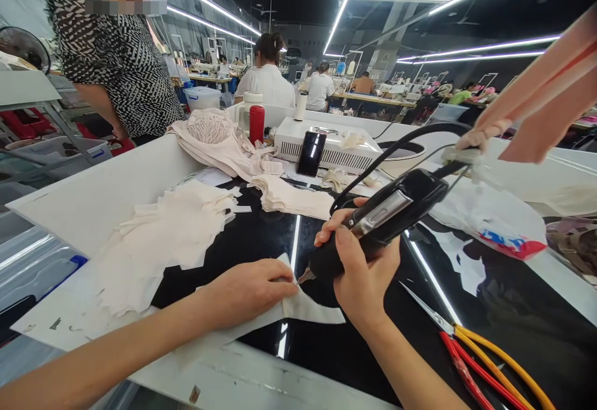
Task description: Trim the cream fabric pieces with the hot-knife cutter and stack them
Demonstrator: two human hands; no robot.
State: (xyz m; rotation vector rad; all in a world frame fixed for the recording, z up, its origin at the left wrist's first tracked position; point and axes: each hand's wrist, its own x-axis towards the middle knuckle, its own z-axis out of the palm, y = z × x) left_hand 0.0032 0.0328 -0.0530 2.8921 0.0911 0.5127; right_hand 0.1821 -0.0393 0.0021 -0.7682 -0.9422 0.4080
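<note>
A black handheld power tool (382, 214) with a silver panel and a cable is gripped in my right hand (364, 273), its rounded lower end tilted down toward the cloth. My left hand (252, 292) lies closed on a cream fabric piece (310, 310), fingers pressed together on its upper part. That piece rests on the glossy black work surface (321, 360), just below the tool's end. What the tool's tip touches is too small to tell. To the left spreads a pile of cream fabric pieces (172, 223).
Scissors (452, 329) with red and yellow handles lie at the right. Behind are stacked fabric strips (293, 197), a phone (311, 153), a white box (331, 142) and a red bottle (256, 125). A person (130, 68) stands back left. Peach cloth (541, 99) hangs upper right.
</note>
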